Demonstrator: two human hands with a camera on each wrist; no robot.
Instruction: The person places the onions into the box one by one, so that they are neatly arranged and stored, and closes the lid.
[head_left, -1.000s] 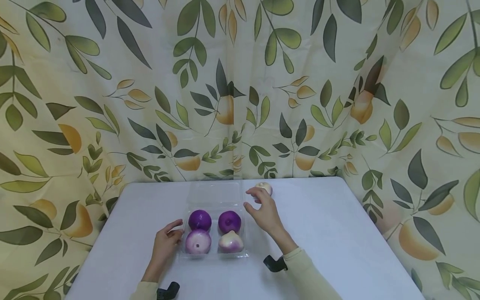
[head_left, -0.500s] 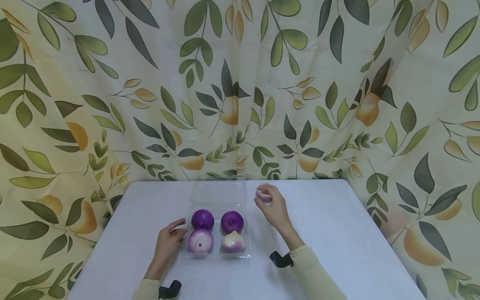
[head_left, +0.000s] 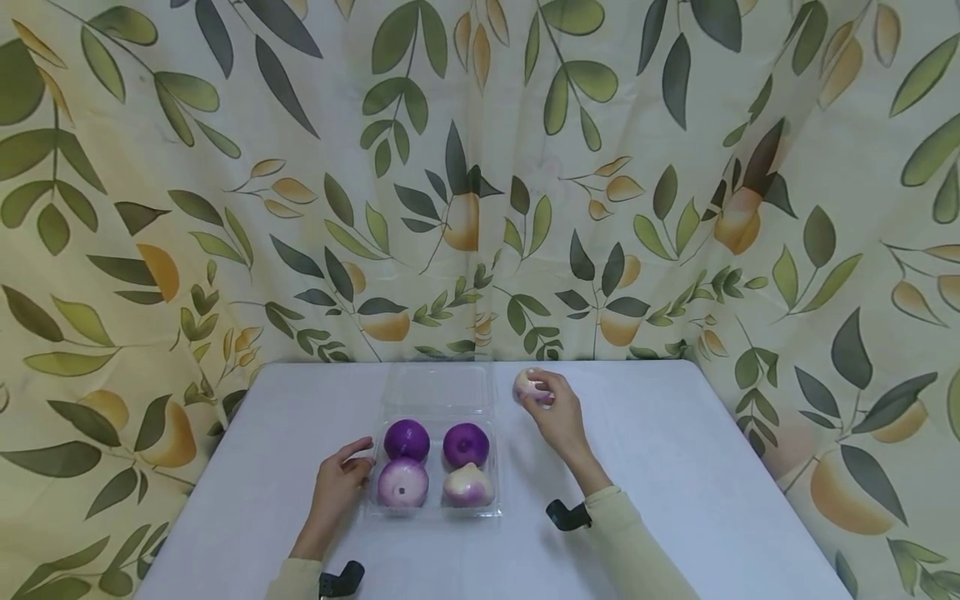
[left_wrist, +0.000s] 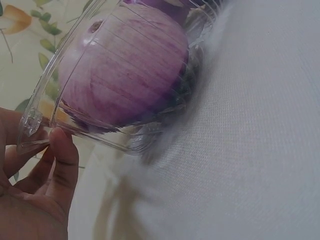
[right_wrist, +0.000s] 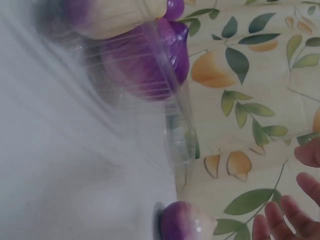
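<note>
A clear plastic clamshell box (head_left: 435,510) sits mid-table with its lid (head_left: 435,387) folded back. Inside lie two dark purple onions (head_left: 466,445), a pale purple onion (head_left: 402,482) and a white-and-purple onion (head_left: 468,485). My left hand (head_left: 337,492) is at the box's left side; the left wrist view shows its thumb (left_wrist: 64,155) and fingers pinching the rim corner. Beyond the box's right side, another white-and-purple onion (right_wrist: 182,222) rests on the table. My right hand (head_left: 558,412) is beside that onion; in the right wrist view its fingers (right_wrist: 295,215) are spread, apart from it.
The white-covered table (head_left: 675,483) has its back edge just behind the loose onion and the lid. A leaf-and-fruit patterned curtain (head_left: 480,208) hangs behind and on both sides. Black wrist cameras (head_left: 567,515) stick out from both wrists.
My right hand reached the loose onion, closed its fingers about it, then drew slightly away to the right. The onion sits slightly nearer and turned. My left hand stays at the box.
</note>
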